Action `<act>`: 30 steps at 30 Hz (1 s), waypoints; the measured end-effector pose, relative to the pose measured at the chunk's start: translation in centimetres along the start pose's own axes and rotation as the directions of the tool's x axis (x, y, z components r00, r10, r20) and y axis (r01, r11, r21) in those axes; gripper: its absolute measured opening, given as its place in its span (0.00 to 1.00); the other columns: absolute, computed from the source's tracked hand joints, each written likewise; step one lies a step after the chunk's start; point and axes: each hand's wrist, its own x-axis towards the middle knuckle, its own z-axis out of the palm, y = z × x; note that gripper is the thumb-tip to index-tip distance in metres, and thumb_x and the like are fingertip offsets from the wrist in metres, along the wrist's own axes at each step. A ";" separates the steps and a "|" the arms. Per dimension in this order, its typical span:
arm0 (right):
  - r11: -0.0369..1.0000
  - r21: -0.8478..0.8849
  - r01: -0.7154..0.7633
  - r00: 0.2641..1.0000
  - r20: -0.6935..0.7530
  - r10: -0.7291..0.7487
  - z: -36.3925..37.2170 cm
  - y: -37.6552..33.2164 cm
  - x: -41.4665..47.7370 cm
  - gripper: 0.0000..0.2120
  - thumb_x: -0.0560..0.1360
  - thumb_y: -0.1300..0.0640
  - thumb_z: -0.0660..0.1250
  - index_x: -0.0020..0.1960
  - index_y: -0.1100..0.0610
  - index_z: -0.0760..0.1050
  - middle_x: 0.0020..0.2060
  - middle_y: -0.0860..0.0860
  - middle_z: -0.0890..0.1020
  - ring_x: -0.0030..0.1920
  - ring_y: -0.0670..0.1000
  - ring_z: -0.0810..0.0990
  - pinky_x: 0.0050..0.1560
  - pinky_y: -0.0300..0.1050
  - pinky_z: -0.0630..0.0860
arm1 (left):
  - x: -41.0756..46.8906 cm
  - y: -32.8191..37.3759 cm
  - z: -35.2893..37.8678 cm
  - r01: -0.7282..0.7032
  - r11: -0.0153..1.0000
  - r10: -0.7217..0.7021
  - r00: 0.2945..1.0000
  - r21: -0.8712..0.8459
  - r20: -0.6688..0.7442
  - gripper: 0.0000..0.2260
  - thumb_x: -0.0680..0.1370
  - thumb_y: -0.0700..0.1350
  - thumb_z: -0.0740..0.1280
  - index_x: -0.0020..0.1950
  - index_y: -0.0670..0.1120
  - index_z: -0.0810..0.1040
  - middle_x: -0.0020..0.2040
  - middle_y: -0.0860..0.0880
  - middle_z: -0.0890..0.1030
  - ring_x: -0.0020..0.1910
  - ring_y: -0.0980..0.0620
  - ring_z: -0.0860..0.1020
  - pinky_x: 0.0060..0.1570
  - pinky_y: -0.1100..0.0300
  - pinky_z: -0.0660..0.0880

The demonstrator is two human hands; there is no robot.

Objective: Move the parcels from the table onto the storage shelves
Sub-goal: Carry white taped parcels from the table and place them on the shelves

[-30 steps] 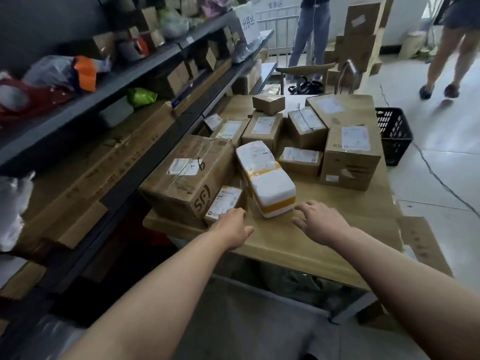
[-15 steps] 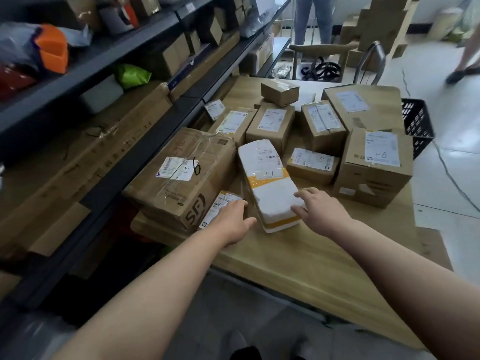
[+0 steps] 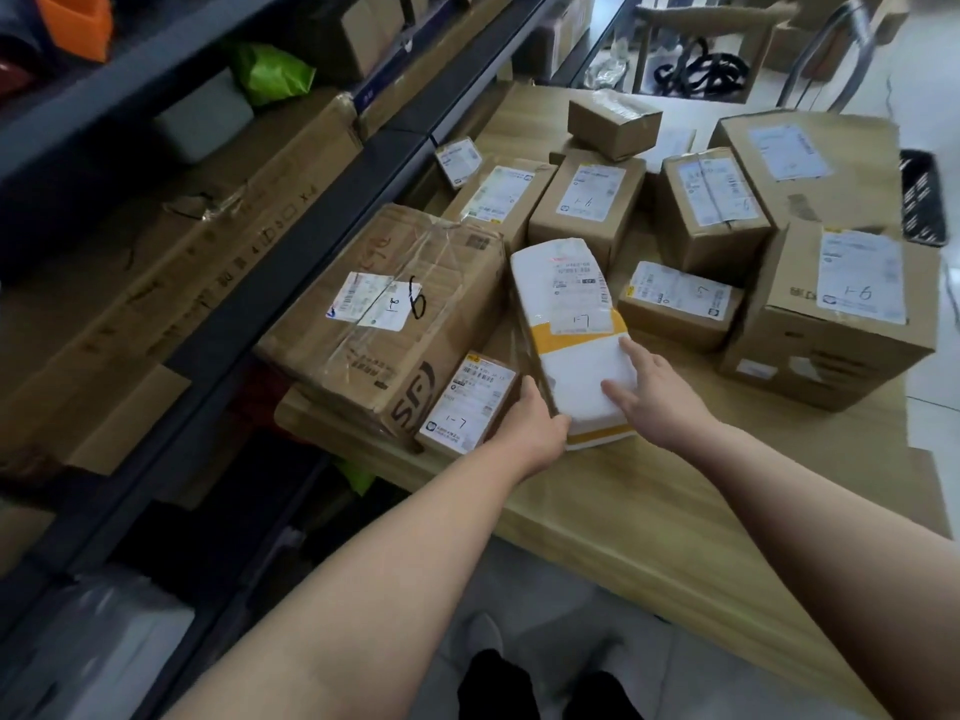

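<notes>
White parcel [image 3: 569, 314] with yellow bands lies on bench [image 3: 649, 506], middle of frame, among brown boxes. My left hand [image 3: 530, 426] grips its near left corner, thumb curled over edge. My right hand [image 3: 657, 402] rests on its near right side, fingers fairly straight on top. Hands apart, parcel between them. Small flat box [image 3: 470, 402] just left of parcel, by left hand. Big taped box [image 3: 395, 314] further left, beside shelves [image 3: 291, 267] along left of frame.

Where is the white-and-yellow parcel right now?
In the head view, centre, the white parcel lies on the table near its front edge, just right of the small flat box and the big SF carton.
</notes>
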 end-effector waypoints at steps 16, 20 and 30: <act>0.999 0.016 0.051 0.985 0.166 -0.053 -0.5 3.6 -8.3 0.40 0.73 0.44 0.68 0.77 0.45 0.50 0.69 0.53 0.68 0.64 0.54 0.73 0.60 0.47 0.70 | -3.9 -2.5 1.4 0.045 0.998 -0.048 0.998 0.050 0.046 0.22 0.79 0.54 0.63 0.68 0.43 0.68 0.64 0.45 0.76 0.60 0.45 0.75 0.60 0.52 0.73; 0.992 0.090 0.091 0.982 0.156 -0.104 -1.0 2.8 -8.0 0.47 0.70 0.48 0.72 0.78 0.47 0.47 0.74 0.51 0.62 0.70 0.51 0.67 0.65 0.47 0.68 | -3.6 -1.2 1.3 -0.031 0.992 0.028 0.999 -0.125 -0.022 0.25 0.80 0.48 0.64 0.75 0.50 0.61 0.67 0.47 0.75 0.61 0.49 0.75 0.59 0.57 0.70; 0.907 0.419 -0.038 0.972 0.226 -0.063 -0.8 3.4 -9.6 0.52 0.68 0.57 0.75 0.77 0.38 0.43 0.66 0.44 0.70 0.59 0.51 0.78 0.62 0.53 0.74 | -4.6 -0.9 2.8 -0.102 0.932 0.101 0.995 -0.348 -0.019 0.27 0.80 0.37 0.60 0.76 0.57 0.59 0.63 0.53 0.74 0.61 0.51 0.73 0.66 0.48 0.70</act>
